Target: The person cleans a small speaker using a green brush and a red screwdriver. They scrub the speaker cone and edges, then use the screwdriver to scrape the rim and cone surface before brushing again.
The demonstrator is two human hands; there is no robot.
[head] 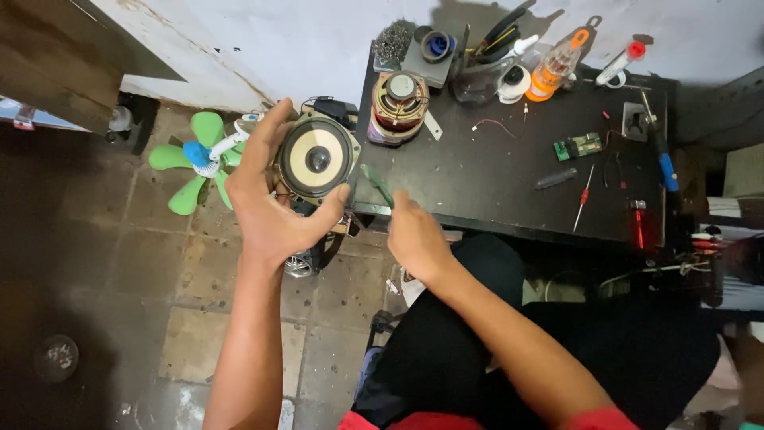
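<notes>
We are holding the heavy speaker (316, 157) by its hard rim with our left hand (267, 203), fingers clamped, while our right hand (414, 235) is pinching green pliers (377, 185).

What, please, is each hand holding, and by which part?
Left hand holds the round speaker by its rim; right hand grips a green-handled tool by its handle.

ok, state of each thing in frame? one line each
left hand: gripping the round speaker
round speaker: held up, cone facing camera
right hand: closed on a green-handled tool
green-handled tool: held, tilted toward speaker
second speaker: resting on the black table, magnet up
green fan blade: lying on floor
red screwdriver: lying flat, untouched
</notes>
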